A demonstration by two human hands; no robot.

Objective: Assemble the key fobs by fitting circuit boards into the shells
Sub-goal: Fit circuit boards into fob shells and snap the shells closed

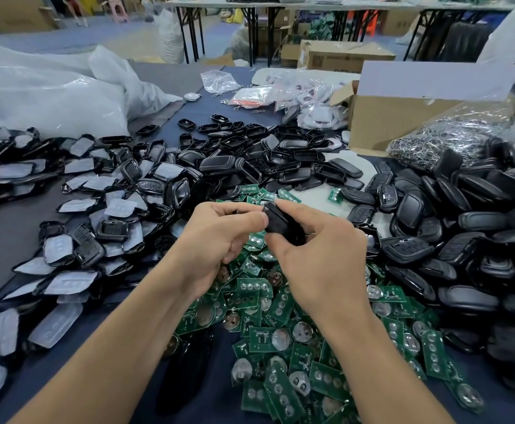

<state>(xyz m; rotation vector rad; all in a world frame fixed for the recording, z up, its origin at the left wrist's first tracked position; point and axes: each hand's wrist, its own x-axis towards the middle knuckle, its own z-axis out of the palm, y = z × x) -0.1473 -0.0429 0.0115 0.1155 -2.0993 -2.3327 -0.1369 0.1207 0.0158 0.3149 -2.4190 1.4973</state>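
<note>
Close together, left hand (219, 237) and right hand (320, 258), both curled around one black shell (280, 223) and gripping it from each side. Shell mostly covered by fingers; impossible to tell if a board sits inside. Directly below, on the table (5, 240), a heap of green circuit boards (280, 332). At right, a pile of shells (464, 240). Far behind, a cardboard box (342, 58), printing too blurred to read.

You have green circuit boards (262, 335) dotted with silver discs; left of them, black shells (57, 249) with grey-white pads; right of them, plain black fobs (464, 249).
</note>
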